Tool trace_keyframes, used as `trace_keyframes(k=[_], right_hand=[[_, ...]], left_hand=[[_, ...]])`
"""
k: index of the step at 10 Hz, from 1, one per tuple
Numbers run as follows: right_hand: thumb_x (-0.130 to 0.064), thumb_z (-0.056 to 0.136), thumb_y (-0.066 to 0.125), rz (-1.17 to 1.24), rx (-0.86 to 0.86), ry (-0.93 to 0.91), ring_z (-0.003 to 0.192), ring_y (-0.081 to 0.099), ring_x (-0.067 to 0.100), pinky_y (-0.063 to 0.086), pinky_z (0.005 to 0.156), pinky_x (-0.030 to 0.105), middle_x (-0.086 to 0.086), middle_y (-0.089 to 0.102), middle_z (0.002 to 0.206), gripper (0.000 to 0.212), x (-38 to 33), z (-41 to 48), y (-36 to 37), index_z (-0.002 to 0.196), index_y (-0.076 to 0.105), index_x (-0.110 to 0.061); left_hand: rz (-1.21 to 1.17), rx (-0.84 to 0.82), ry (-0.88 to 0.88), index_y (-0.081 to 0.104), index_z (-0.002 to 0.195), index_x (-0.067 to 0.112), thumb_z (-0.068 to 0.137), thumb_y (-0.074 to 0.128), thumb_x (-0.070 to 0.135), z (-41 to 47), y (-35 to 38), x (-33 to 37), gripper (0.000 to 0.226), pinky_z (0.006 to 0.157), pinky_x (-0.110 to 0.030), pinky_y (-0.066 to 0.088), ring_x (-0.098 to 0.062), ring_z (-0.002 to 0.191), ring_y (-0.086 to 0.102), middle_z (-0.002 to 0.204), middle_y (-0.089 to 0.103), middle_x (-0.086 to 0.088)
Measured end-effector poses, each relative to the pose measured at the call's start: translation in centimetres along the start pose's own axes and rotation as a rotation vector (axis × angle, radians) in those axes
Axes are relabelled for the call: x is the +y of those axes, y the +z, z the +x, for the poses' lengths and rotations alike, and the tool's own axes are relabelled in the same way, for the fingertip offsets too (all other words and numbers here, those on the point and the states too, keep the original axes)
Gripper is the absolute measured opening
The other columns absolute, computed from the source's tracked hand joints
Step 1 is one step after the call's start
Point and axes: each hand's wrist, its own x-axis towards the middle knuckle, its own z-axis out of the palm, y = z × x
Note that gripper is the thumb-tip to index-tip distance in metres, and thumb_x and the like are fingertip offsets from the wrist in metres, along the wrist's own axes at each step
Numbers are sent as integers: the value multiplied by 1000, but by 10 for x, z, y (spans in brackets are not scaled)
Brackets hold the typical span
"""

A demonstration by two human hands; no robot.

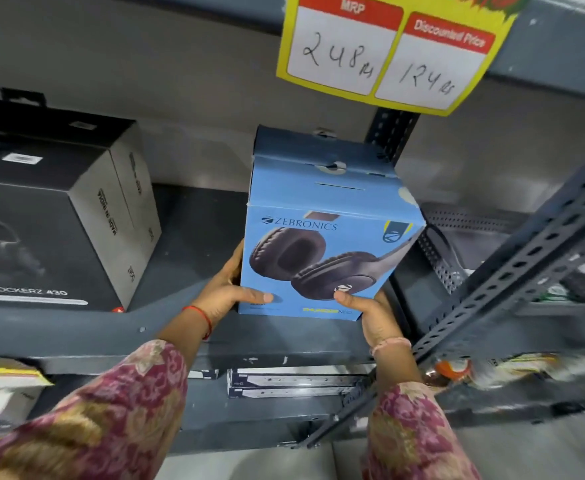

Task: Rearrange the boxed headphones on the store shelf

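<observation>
Both hands, left hand [227, 292] and right hand [376, 315], clasped the blue box [322, 244] by its bottom corners, steadying it upright at the shelf [187, 327] front edge, right of the black boxes [59, 216].

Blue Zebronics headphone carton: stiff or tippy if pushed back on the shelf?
The blue Zebronics headphone carton is probably stiff: its edges look crisp under the left hand and right hand. Tall on a small base, it may tip. Likely light.

A shop: a yellow price tag [396, 51] with handwritten MRP and discounted price hangs from grey slotted metal shelving [194, 336], which carries boxed headphones, a blue box [325, 237] and black boxes [52, 220].
</observation>
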Motion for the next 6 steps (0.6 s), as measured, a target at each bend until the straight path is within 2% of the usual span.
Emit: trace_keyframes(k=[2, 3, 4, 5, 6], right_hand=[[-12, 49, 78, -24, 3, -13, 84, 69, 10, 54, 70, 18, -9, 76, 81, 50, -1, -2, 2, 97, 66, -18], [-11, 49, 78, -61, 27, -60, 87, 67, 3, 53, 69, 14, -1, 71, 98, 68, 2, -8, 3, 113, 56, -13], [-5, 52, 79, -92, 138, -118, 108, 59, 6, 52, 87, 26, 8, 51, 134, 103, 17, -21, 8, 138, 25, -17], [4, 65, 76, -121, 180, -151, 130, 39, 14, 34, 107, 39, -10, 23, 151, 120, 16, -36, 21, 143, -8, -33], [-8, 72, 73, -153, 365, -127, 135, 27, 12, 24, 110, 33, -15, 14, 145, 112, 19, -68, 50, 144, -12, -21]], left_hand=[[-17, -64, -28, 23, 139, 36, 55, 74, 10, 1, -3, 3, 102, 67, -7, 51, 11, 97, 54, 118, 53, 22], [43, -90, -32, 13, 141, 38, 52, 80, 17, 1, -5, 4, 113, 80, -12, 48, 12, 104, 48, 122, 47, 28], [58, -89, -32, 0, 142, 39, 43, 85, 27, -4, -3, 1, 131, 106, -30, 37, -4, 122, 44, 138, 38, 23], [-31, -26, -5, -9, 142, 32, 40, 81, 37, -21, -8, -1, 136, 113, -32, 25, -3, 132, 24, 145, 14, 19], [-5, 15, 20, 2, 135, 44, 45, 75, 49, -66, -11, -14, 116, 112, -23, 25, -2, 135, 22, 149, 23, 12]])
